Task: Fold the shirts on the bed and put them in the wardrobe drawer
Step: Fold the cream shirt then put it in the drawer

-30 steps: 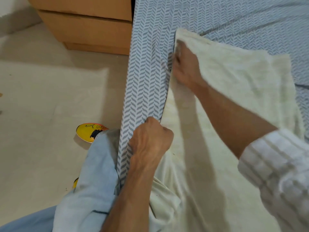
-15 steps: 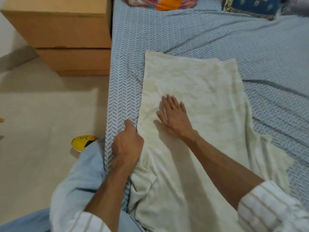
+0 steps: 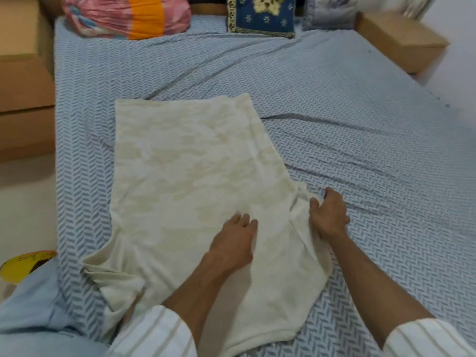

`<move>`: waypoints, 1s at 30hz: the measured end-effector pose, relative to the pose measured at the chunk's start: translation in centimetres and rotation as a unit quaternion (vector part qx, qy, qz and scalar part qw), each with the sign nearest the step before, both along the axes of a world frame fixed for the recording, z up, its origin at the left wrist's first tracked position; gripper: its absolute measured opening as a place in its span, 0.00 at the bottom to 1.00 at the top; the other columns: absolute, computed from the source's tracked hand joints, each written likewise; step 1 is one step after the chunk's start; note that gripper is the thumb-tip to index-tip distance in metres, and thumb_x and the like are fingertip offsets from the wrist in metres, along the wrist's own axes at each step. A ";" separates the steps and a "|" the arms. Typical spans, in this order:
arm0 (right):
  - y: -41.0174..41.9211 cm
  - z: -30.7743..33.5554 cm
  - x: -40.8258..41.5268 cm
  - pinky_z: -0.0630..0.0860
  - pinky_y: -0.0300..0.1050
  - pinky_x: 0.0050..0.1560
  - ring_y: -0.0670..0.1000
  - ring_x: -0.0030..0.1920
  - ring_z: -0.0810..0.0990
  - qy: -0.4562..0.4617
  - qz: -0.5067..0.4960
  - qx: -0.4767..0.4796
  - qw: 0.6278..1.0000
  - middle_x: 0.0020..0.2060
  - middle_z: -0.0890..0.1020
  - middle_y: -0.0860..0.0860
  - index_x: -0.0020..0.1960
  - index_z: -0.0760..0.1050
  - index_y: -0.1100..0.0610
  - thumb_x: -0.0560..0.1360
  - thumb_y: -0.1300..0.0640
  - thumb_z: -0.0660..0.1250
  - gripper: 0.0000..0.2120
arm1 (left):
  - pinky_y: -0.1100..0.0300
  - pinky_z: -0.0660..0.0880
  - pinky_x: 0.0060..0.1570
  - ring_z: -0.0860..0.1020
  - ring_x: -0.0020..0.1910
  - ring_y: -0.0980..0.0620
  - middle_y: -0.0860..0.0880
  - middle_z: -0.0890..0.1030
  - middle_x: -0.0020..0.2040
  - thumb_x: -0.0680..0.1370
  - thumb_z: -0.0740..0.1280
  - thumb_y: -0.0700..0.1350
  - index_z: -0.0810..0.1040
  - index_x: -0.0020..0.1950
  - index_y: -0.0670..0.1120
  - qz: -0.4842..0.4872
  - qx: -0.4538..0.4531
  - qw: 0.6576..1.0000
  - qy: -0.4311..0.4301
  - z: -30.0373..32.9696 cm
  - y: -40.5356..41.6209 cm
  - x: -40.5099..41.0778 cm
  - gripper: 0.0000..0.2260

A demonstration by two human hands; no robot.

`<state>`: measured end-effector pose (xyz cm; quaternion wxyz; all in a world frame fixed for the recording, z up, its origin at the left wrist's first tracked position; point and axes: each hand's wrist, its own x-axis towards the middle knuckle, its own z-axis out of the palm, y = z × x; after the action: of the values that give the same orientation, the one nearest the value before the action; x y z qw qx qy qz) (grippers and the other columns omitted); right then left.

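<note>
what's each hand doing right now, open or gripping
Left hand: open, flat on the cream shirt.
Right hand: closed, pinching the shirt's right sleeve.

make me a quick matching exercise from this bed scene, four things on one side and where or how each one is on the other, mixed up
Things:
1. cream shirt
2. left hand
3. right hand
4. blue patterned cushion

States or places:
A. pinching the shirt's right edge
B. at the far end of the bed
C. spread out on the bedsheet
D. pressed flat on the shirt

Pairs: 1-C, 2-D, 3-A, 4-B
</note>
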<state>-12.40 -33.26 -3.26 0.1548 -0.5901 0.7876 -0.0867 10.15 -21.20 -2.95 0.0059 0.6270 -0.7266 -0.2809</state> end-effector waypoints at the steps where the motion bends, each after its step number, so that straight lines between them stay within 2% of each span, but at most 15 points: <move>1: -0.4 0.1 -0.7 0.63 0.65 0.67 0.62 0.71 0.65 -0.005 -0.023 0.009 1.000 0.68 0.70 0.58 0.72 0.68 0.55 0.78 0.46 0.65 0.25 | 0.46 0.59 0.75 0.54 0.79 0.41 0.43 0.61 0.77 0.77 0.65 0.41 0.59 0.79 0.43 -0.005 0.010 1.000 -0.024 -0.1 -0.4 -0.8 0.31; 4: -1.3 -0.3 -2.4 0.68 0.63 0.61 0.61 0.66 0.69 -0.045 -0.064 0.025 0.997 0.54 0.77 0.55 0.51 0.78 0.54 0.76 0.45 0.68 0.13 | 0.41 0.56 0.75 0.50 0.80 0.41 0.42 0.56 0.79 0.78 0.67 0.42 0.54 0.81 0.43 -0.012 0.056 0.997 -0.061 0.5 -0.9 -1.4 0.35; 5: -1.6 -0.3 -2.8 0.70 0.60 0.58 0.60 0.61 0.73 -0.064 -0.071 0.016 0.995 0.48 0.78 0.55 0.45 0.78 0.54 0.77 0.45 0.67 0.12 | 0.40 0.55 0.76 0.48 0.80 0.41 0.42 0.55 0.79 0.78 0.66 0.42 0.52 0.81 0.43 -0.014 0.067 0.995 -0.066 0.6 -1.1 -1.4 0.35; 6: -1.7 -0.4 -3.4 0.72 0.56 0.53 0.60 0.56 0.77 -0.087 -0.079 0.000 0.993 0.43 0.79 0.55 0.42 0.76 0.55 0.78 0.46 0.66 0.13 | 0.39 0.55 0.76 0.47 0.80 0.40 0.42 0.55 0.78 0.78 0.66 0.42 0.51 0.81 0.43 -0.016 0.078 0.994 -0.075 0.7 -1.2 -1.6 0.35; 8: -1.4 -0.1 -4.8 0.70 0.50 0.48 0.58 0.50 0.78 -0.127 -0.112 -0.036 0.985 0.43 0.78 0.56 0.50 0.73 0.59 0.82 0.50 0.61 0.12 | 0.38 0.55 0.75 0.47 0.80 0.39 0.41 0.56 0.77 0.78 0.65 0.42 0.52 0.81 0.43 -0.013 0.093 0.992 -0.089 0.7 -1.5 -2.0 0.35; 10: -0.7 0.2 -6.6 0.70 0.51 0.49 0.60 0.51 0.78 -0.138 -0.150 -0.065 0.977 0.48 0.78 0.60 0.57 0.70 0.61 0.83 0.52 0.59 0.11 | 0.36 0.57 0.74 0.49 0.79 0.38 0.42 0.57 0.76 0.78 0.65 0.43 0.54 0.80 0.41 -0.005 0.104 0.989 -0.101 0.7 -1.8 -2.6 0.33; 15: 0.5 -0.3 -8.8 0.72 0.52 0.52 0.64 0.57 0.78 -0.091 -0.136 -0.038 0.986 0.57 0.79 0.64 0.63 0.70 0.61 0.82 0.54 0.62 0.14 | 0.35 0.67 0.68 0.57 0.76 0.37 0.42 0.60 0.72 0.76 0.65 0.43 0.62 0.76 0.40 0.007 0.115 0.986 -0.118 1.0 -2.7 -3.2 0.29; 16: 0.3 0.0 -8.5 0.72 0.53 0.54 0.64 0.59 0.76 -0.065 -0.131 -0.031 0.989 0.59 0.78 0.63 0.64 0.69 0.60 0.81 0.55 0.62 0.15 | 0.36 0.67 0.68 0.57 0.76 0.36 0.42 0.61 0.72 0.77 0.65 0.43 0.62 0.76 0.40 0.007 0.118 0.986 -0.120 1.1 -2.7 -3.3 0.28; 18: -0.3 0.5 -7.3 0.69 0.60 0.61 0.64 0.65 0.71 0.045 -0.064 -0.054 0.996 0.64 0.74 0.62 0.67 0.68 0.58 0.78 0.58 0.63 0.19 | 0.36 0.69 0.67 0.59 0.75 0.36 0.42 0.61 0.71 0.77 0.65 0.44 0.64 0.74 0.40 0.008 0.115 0.985 -0.127 1.4 -2.7 -3.4 0.26; 19: -0.7 0.7 -6.4 0.67 0.61 0.63 0.63 0.65 0.71 0.079 -0.010 -0.081 0.993 0.64 0.74 0.61 0.67 0.69 0.57 0.75 0.58 0.62 0.20 | 0.36 0.69 0.66 0.60 0.74 0.36 0.42 0.62 0.70 0.77 0.65 0.44 0.66 0.72 0.40 0.010 0.113 0.985 -0.129 1.6 -2.7 -3.5 0.24; 21: -1.9 0.7 -3.8 0.67 0.60 0.63 0.62 0.62 0.74 0.092 0.133 -0.125 0.979 0.60 0.78 0.59 0.63 0.76 0.56 0.73 0.54 0.60 0.20 | 0.37 0.72 0.63 0.64 0.71 0.36 0.42 0.64 0.67 0.77 0.65 0.41 0.72 0.65 0.39 0.016 0.107 0.986 -0.130 2.1 -3.0 -3.7 0.18; 23: -3.2 0.3 -1.0 0.66 0.57 0.60 0.59 0.59 0.76 0.108 0.250 -0.118 0.955 0.56 0.81 0.55 0.58 0.79 0.54 0.76 0.47 0.57 0.18 | 0.42 0.75 0.57 0.69 0.63 0.37 0.43 0.66 0.63 0.76 0.65 0.39 0.75 0.56 0.38 0.021 0.105 0.986 -0.125 2.6 -3.3 -4.0 0.10; 25: -4.6 -0.8 1.1 0.64 0.58 0.61 0.59 0.62 0.74 0.103 0.278 -0.060 0.953 0.58 0.80 0.54 0.59 0.78 0.54 0.78 0.41 0.59 0.20 | 0.48 0.75 0.46 0.72 0.52 0.40 0.43 0.69 0.60 0.75 0.65 0.39 0.76 0.51 0.39 0.023 0.095 0.986 -0.135 3.0 -3.8 -3.9 0.06; 27: -5.3 -2.1 2.3 0.63 0.59 0.61 0.60 0.62 0.74 0.073 0.257 -0.040 0.963 0.57 0.79 0.56 0.59 0.77 0.56 0.78 0.41 0.60 0.21 | 0.51 0.73 0.43 0.75 0.49 0.40 0.44 0.72 0.58 0.75 0.66 0.42 0.78 0.52 0.40 0.019 0.080 0.985 -0.151 3.5 -4.7 -3.9 0.08; 30: -5.0 -4.4 2.6 0.65 0.55 0.52 0.59 0.49 0.77 0.050 0.235 -0.170 0.956 0.44 0.80 0.55 0.47 0.78 0.57 0.78 0.48 0.61 0.14 | 0.53 0.73 0.44 0.79 0.50 0.40 0.46 0.78 0.49 0.78 0.65 0.49 0.79 0.49 0.44 0.034 0.032 0.984 -0.174 3.7 -6.8 -3.6 0.09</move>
<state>-9.79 -38.22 -7.68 0.0289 -0.7799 0.6069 -0.1506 6.56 -27.95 0.76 -0.1316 0.6904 -0.6854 -0.1903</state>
